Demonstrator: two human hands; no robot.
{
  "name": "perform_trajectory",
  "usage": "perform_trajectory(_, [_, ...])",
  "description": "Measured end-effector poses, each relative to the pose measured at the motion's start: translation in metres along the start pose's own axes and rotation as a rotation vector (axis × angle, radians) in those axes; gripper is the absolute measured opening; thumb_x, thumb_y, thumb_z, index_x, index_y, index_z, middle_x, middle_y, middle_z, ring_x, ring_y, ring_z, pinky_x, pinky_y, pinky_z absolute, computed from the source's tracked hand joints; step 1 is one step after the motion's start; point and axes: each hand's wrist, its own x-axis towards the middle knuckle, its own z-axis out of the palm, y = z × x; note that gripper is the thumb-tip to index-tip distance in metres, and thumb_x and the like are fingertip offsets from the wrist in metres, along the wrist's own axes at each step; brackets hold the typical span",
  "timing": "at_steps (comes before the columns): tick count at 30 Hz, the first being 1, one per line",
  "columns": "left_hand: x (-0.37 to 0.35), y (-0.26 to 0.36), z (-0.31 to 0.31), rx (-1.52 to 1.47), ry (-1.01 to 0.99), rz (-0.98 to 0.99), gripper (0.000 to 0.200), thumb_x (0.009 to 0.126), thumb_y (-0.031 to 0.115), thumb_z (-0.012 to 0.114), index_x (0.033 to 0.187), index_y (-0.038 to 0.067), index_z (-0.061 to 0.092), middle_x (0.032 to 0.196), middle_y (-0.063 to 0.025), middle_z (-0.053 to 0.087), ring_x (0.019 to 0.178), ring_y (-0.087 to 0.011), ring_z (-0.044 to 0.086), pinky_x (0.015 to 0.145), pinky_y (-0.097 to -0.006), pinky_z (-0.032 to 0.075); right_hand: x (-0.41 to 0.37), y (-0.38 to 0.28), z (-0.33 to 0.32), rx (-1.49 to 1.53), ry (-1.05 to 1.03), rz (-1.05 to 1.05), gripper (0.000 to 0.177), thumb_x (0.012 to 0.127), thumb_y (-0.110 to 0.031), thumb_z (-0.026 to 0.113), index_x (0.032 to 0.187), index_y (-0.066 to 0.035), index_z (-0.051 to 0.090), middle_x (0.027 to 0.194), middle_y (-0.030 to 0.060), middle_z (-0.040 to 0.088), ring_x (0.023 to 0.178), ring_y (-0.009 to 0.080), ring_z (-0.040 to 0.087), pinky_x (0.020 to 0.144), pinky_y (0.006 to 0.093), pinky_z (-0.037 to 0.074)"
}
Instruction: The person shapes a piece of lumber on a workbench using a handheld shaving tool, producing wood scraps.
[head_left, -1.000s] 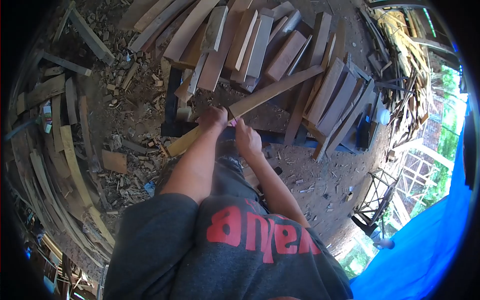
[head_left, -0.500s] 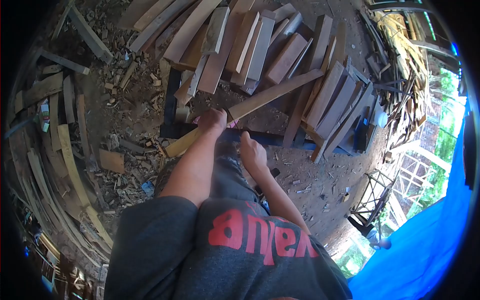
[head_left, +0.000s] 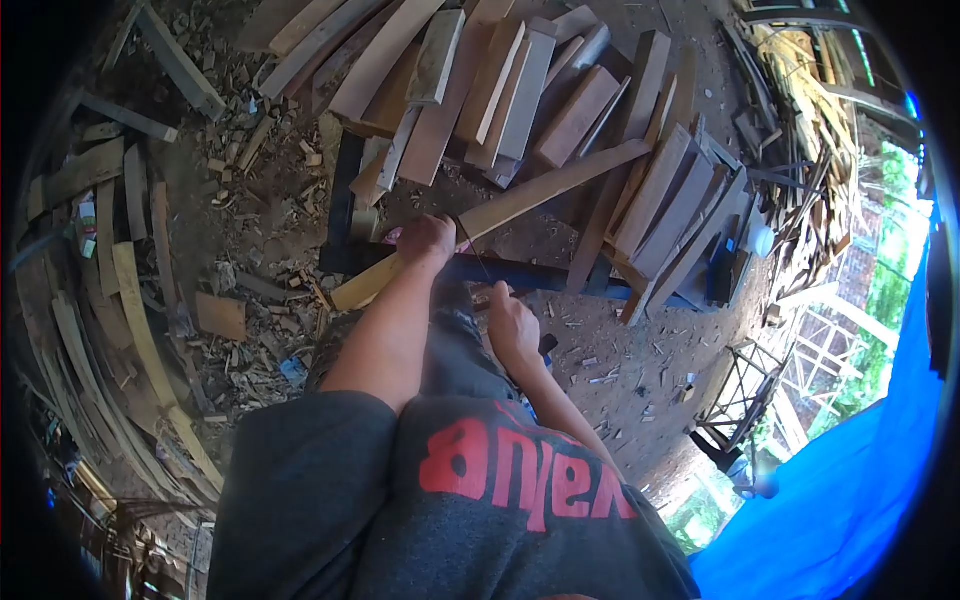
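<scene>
Wooden plank (head_left: 540,195) diagonal, lower-left to upper-right

Open-air carpentry yard: stacked planks (head_left: 520,90), wood scraps (head_left: 250,170), dirt floor (head_left: 620,340).

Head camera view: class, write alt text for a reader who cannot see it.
Seen from above, a person's left hand grips a long plank lying across a dark blue beam, while the right hand sits nearer the body. Stacked boards lie beyond, and wood scraps litter the dirt ground.
</scene>
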Motion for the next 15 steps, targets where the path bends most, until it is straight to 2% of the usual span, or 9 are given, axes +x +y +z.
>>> perform_trajectory(1, [-0.001,-0.001,0.000,0.000,-0.009,-0.005,0.048,0.088,0.035,0.036,0.095,0.002,0.071,0.105,-0.0204,0.066,0.103,-0.0327,0.063,0.090,-0.0415,0.049,0.004,0.007,0.013,0.094,0.083,-0.045,0.012,0.088,-0.010,0.044,0.099,-0.005,0.044,0.076,0.0233,0.064,0.072,0.0403,0.065,0.059,0.0506,0.051])
perform_trajectory(4, [-0.001,0.000,-0.001,-0.026,-0.040,0.022,0.049,0.088,0.035,0.036,0.095,0.002,0.070,0.104,-0.0215,0.066,0.103,-0.0333,0.063,0.090,-0.0420,0.049,0.061,-0.023,0.018,0.073,0.128,-0.066,0.013,0.088,-0.010,0.043,0.100,-0.006,0.044,0.075,0.0238,0.064,0.073,0.0408,0.065,0.061,0.0513,0.051])
perform_trajectory(7, [-0.002,0.000,-0.002,-0.043,-0.034,0.028,0.050,0.088,0.036,0.035,0.094,0.002,0.071,0.103,-0.0216,0.066,0.101,-0.0340,0.064,0.089,-0.0424,0.049,0.072,-0.024,0.012,0.066,0.087,-0.084,0.013,0.088,-0.010,0.043,0.100,-0.006,0.044,0.074,0.0243,0.064,0.074,0.0420,0.065,0.063,0.0525,0.050])
perform_trajectory(8, [0.001,0.000,0.002,-0.039,-0.008,0.030,0.050,0.088,0.036,0.035,0.093,0.002,0.071,0.102,-0.0214,0.067,0.100,-0.0342,0.064,0.089,-0.0424,0.050,0.066,-0.021,0.005,0.057,0.098,-0.084,0.013,0.088,-0.010,0.043,0.100,-0.006,0.044,0.074,0.0243,0.064,0.074,0.0420,0.065,0.063,0.0525,0.050])
perform_trajectory(10, [0.000,-0.004,0.007,-0.039,0.004,0.017,0.051,0.088,0.037,0.034,0.092,0.003,0.071,0.100,-0.0211,0.067,0.099,-0.0343,0.064,0.089,-0.0424,0.050,0.024,-0.017,-0.005,0.040,-0.023,0.030,0.014,0.088,-0.010,0.043,0.101,-0.007,0.044,0.076,0.0250,0.064,0.076,0.0430,0.064,0.065,0.0535,0.050])
perform_trajectory(12, [-0.005,-0.002,0.008,-0.066,0.120,0.039,0.051,0.088,0.036,0.035,0.081,0.001,0.072,0.090,-0.0225,0.068,0.091,-0.0370,0.066,0.083,-0.0442,0.052,-0.002,-0.016,-0.012,0.009,-0.033,0.070,0.014,0.088,-0.010,0.042,0.102,-0.007,0.043,0.078,0.0255,0.064,0.078,0.0430,0.065,0.066,0.0534,0.050])
perform_trajectory(15, [-0.005,-0.002,0.011,-0.052,0.100,0.045,0.051,0.089,0.035,0.033,0.084,0.004,0.072,0.092,-0.0200,0.069,0.092,-0.0341,0.067,0.084,-0.0432,0.052,0.006,-0.022,-0.016,-0.005,-0.038,0.146,0.015,0.088,-0.010,0.042,0.103,-0.007,0.041,0.081,0.0262,0.064,0.080,0.0431,0.065,0.068,0.0531,0.050])
